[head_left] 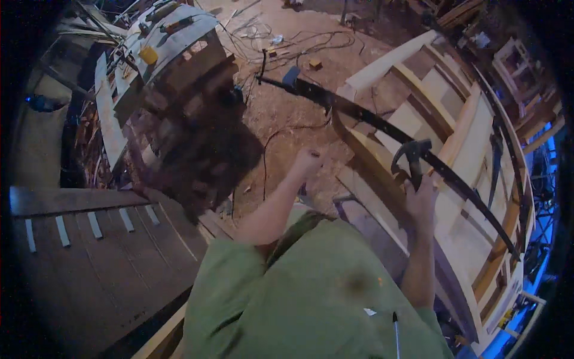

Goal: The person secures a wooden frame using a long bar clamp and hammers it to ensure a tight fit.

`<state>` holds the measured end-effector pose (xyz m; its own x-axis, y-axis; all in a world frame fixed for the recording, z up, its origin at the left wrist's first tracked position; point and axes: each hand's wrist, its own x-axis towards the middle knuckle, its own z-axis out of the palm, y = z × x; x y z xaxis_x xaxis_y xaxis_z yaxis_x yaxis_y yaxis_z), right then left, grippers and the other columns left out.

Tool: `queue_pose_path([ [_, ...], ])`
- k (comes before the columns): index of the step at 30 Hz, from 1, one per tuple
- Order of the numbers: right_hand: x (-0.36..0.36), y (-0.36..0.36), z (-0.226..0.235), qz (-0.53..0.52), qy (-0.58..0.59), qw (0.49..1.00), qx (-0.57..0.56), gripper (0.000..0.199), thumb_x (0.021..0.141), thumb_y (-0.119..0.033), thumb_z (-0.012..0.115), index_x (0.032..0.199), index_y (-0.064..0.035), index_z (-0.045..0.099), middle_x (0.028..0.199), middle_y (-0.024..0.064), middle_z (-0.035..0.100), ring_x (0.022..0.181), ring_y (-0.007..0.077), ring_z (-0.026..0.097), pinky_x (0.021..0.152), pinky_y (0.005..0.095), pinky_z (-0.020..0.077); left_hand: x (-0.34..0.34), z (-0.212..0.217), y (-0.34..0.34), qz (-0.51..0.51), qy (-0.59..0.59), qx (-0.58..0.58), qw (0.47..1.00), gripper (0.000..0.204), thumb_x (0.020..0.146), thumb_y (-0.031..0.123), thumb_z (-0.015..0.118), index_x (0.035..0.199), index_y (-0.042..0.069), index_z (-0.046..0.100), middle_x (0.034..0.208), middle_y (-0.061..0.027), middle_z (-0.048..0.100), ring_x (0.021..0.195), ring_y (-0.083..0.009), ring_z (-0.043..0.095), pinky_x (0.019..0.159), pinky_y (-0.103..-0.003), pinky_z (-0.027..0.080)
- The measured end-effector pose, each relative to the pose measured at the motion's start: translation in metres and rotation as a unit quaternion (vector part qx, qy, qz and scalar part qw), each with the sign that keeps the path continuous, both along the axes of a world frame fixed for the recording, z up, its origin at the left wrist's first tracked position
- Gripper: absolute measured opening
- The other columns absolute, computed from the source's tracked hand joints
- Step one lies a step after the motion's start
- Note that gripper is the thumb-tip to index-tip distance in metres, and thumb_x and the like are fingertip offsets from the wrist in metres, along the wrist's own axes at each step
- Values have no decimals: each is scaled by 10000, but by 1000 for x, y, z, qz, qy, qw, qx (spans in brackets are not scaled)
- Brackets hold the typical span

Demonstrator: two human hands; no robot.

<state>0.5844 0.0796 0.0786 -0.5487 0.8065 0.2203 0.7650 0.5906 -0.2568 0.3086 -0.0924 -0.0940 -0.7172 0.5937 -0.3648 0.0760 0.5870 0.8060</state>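
My right hand (421,194) is wrapped round the handle of a claw hammer (412,154), its dark head up, over the wooden frame (412,107) on the right. A long dark bar clamp (365,113) with a blue jaw (291,76) and a crank handle at its far end lies slantwise across that frame; the hammer head is right beside the bar. Held out in front of my body, my left hand (308,161) is closed with its fingers curled. Whatever it may hold is hidden.
At the left stands a workbench (173,30) loaded with tools and a yellow object (148,55). A dark slatted wooden panel (119,263) lies at lower left. Cables (311,45) snake over the dusty floor, near a small wood block (315,63).
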Motion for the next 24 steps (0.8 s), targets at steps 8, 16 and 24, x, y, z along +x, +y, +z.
queue_pose_path([
  [8,10,2,1,-13,-70,995,-68,480,870,-309,620,1170,38,477,1243,308,491,1111,507,445,922,545,408,17,80,27,160,-174,117,965,597,830,532,651,970,-49,652,906,-196,679,815,-292,646,737,-388,490],
  [16,-2,-14,19,-27,-16,996,-85,453,847,-262,647,1176,13,500,1184,266,530,1101,472,457,931,523,401,17,29,75,19,-76,185,980,619,805,589,658,984,-3,664,885,-143,677,840,-256,631,752,-363,475],
  [24,-16,-18,26,-63,0,989,-130,471,836,-253,652,1209,-9,499,1206,253,524,1094,442,464,957,515,386,-21,-78,9,139,-23,79,987,302,830,211,649,1034,-11,658,949,-174,687,850,-226,656,774,-345,500],
])
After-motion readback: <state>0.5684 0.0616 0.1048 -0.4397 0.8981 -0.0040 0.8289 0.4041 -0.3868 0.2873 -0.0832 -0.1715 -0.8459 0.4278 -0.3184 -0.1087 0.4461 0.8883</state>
